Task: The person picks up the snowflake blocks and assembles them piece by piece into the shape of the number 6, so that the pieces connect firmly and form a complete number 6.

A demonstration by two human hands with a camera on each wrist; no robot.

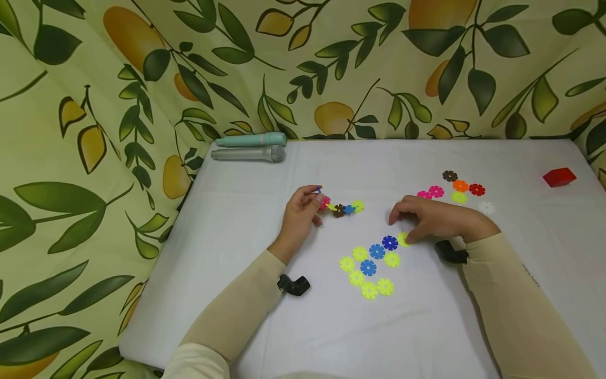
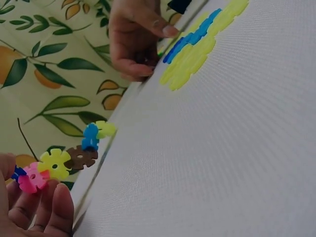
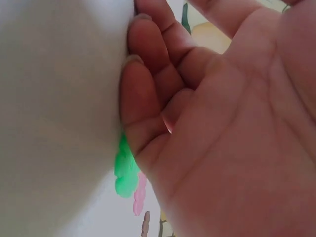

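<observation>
My left hand [image 1: 299, 216] pinches one end of a chain of interlocking notched discs [image 2: 54, 164], held up over the table. The chain runs from dark blue and pink through yellow, brown and light blue to a yellow-green disc at its free end. To the right, my right hand [image 1: 437, 218] hovers low over the table with bent, spread fingers, nothing gripped between them. Its thumb tip is right at a yellow disc [image 1: 403, 239]. Beside that lie a dark blue disc [image 1: 390, 242], light blue discs [image 1: 368, 268] and several yellow discs [image 1: 370, 290]. The right wrist view shows fingertips against the tabletop.
Behind the right hand lie pink [image 1: 436, 191], brown [image 1: 450, 176], orange [image 1: 460, 186], red [image 1: 477, 189] and white [image 1: 486, 207] discs. A red block [image 1: 559, 177] sits at the far right. Two microphones, one teal [image 1: 251, 139] and one silver [image 1: 248, 153], lie at the back left.
</observation>
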